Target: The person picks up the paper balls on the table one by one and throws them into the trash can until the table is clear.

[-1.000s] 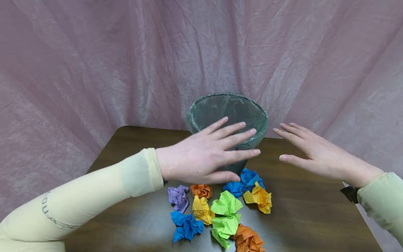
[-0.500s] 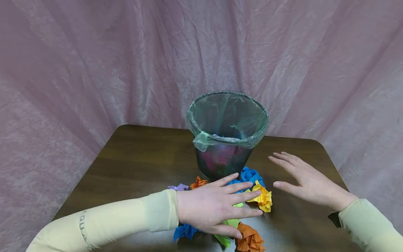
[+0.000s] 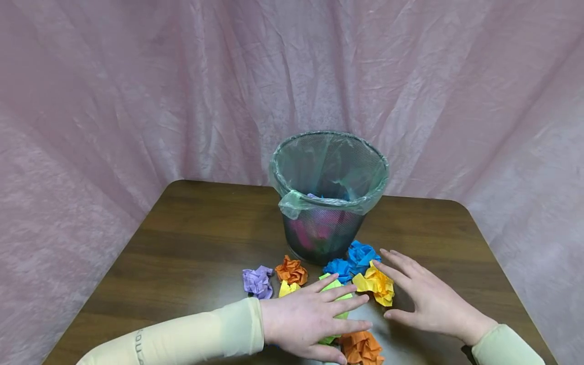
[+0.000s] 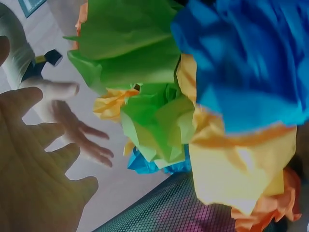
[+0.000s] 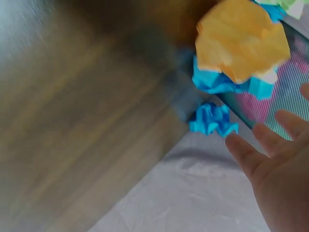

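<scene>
My left hand (image 3: 310, 320), fingers spread and straight, is over the crumpled green paper (image 3: 332, 290) and partly hides it. A crumpled orange paper (image 3: 363, 348) lies by its thumb. Past its wrist are a purple paper ball (image 3: 257, 282), another orange one (image 3: 291, 270) and a partly covered yellow one (image 3: 288, 288). My right hand (image 3: 431, 299), fingers extended, is beside the yellow-orange paper ball (image 3: 377, 285). Behind that lie two blue paper balls (image 3: 362, 256). In the left wrist view a blue paper (image 4: 246, 63) looms large near the left hand (image 4: 38, 164). Neither hand grips anything.
A black mesh wastebasket (image 3: 326, 233) with a translucent green liner (image 3: 292, 203) stands behind the paper balls. Pink and blue-purple paper shows inside it. The brown wooden table (image 3: 205, 233) ends at a pink curtain (image 3: 228, 91).
Both hands have come down and nearer from around the wastebasket to the paper balls. The left hand no longer blocks the basket, and the right hand has moved left toward the yellow-orange ball.
</scene>
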Tool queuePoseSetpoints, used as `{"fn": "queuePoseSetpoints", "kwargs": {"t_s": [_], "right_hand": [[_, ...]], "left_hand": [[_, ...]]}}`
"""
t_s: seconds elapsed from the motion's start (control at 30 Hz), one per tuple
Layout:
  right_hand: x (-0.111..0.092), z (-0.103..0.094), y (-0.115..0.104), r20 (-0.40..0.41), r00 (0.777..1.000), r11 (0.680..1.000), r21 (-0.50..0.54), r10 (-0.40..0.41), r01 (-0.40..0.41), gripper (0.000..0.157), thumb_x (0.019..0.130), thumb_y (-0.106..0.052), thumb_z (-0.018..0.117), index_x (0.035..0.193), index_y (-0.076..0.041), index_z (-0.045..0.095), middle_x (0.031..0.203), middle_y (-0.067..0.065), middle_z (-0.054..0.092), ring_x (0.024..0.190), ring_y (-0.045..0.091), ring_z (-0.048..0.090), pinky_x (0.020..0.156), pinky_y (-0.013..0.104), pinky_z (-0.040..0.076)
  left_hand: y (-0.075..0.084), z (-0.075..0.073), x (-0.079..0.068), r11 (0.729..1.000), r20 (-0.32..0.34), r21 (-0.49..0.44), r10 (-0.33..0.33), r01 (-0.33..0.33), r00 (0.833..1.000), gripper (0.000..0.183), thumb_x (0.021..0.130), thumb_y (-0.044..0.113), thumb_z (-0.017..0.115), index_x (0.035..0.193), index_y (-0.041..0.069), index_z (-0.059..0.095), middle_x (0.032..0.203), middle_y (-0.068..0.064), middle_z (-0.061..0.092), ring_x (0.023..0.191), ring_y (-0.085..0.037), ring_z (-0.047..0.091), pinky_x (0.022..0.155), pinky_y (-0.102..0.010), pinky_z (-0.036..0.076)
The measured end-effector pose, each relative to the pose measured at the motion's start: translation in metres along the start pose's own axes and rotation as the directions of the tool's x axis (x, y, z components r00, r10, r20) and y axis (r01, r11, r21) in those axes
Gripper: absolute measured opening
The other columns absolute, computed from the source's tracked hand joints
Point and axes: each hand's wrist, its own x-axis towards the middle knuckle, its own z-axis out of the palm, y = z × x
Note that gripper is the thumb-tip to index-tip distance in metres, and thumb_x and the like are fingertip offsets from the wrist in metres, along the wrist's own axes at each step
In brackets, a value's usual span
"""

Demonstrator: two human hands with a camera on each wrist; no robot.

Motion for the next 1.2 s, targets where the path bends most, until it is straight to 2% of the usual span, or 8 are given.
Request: {"fn": "queuePoseSetpoints", "kwargs": {"t_s": [0.27,0.43,0.67,0.9,1.2], "right_hand": [[-0.005,0.019,-0.004,0.015,1.000,1.000,-0.004,-0.008,0.008,0.111,0.070,-0.045,0.093,0.161,-0.021,0.036,0.166,0.009,0.028,0.147,0.034,0.032,0.099,0.055,0.051],[-0.007,0.024,-0.003,-0.014,0.999,0.999,-0.039,-0.029,0.029,0.112,0.067,-0.040,0.095,0.161,-0.022,0.037,0.163,0.011,0.033,0.144,0.033,0.037,0.095,0.052,0.053],[-0.006,0.030,-0.003,-0.048,0.996,0.996,-0.065,-0.072,0.069,0.103,0.065,-0.031,0.095,0.155,-0.023,0.046,0.154,0.011,0.042,0.134,0.030,0.046,0.089,0.049,0.056],[0.000,0.034,-0.007,-0.012,0.999,0.996,-0.070,-0.050,0.049,0.093,0.069,-0.027,0.094,0.151,-0.025,0.050,0.155,0.010,0.042,0.130,0.030,0.052,0.087,0.048,0.057],[0.000,0.040,-0.008,0.018,0.998,0.994,-0.096,-0.060,0.061,0.082,0.075,-0.029,0.092,0.147,-0.023,0.055,0.153,0.012,0.045,0.123,0.029,0.057,0.084,0.046,0.058]], "left_hand": [[0.005,0.008,-0.001,0.999,0.009,-0.039,-0.025,0.026,1.000,0.069,0.105,0.065,0.025,0.165,0.035,0.012,0.170,0.001,-0.010,0.154,-0.019,-0.016,0.124,-0.050,0.002],[0.007,0.012,0.000,0.998,0.000,-0.050,-0.036,0.036,0.999,0.069,0.105,0.065,0.026,0.165,0.035,0.011,0.170,0.001,-0.011,0.154,-0.019,-0.015,0.124,-0.050,0.004],[0.009,0.017,0.000,0.998,-0.005,-0.050,-0.039,0.039,0.999,0.069,0.106,0.064,0.026,0.166,0.034,0.012,0.170,0.000,-0.008,0.155,-0.019,-0.012,0.124,-0.049,0.003],[0.009,0.017,0.000,0.997,0.006,-0.063,-0.038,0.038,0.999,0.068,0.106,0.063,0.026,0.166,0.034,0.011,0.169,0.002,-0.013,0.154,-0.018,-0.017,0.124,-0.048,0.000],[0.009,0.017,-0.001,0.994,0.014,-0.098,-0.043,0.044,0.999,0.068,0.106,0.063,0.024,0.165,0.034,0.010,0.169,0.004,-0.013,0.154,-0.016,-0.016,0.124,-0.047,0.000]]}}
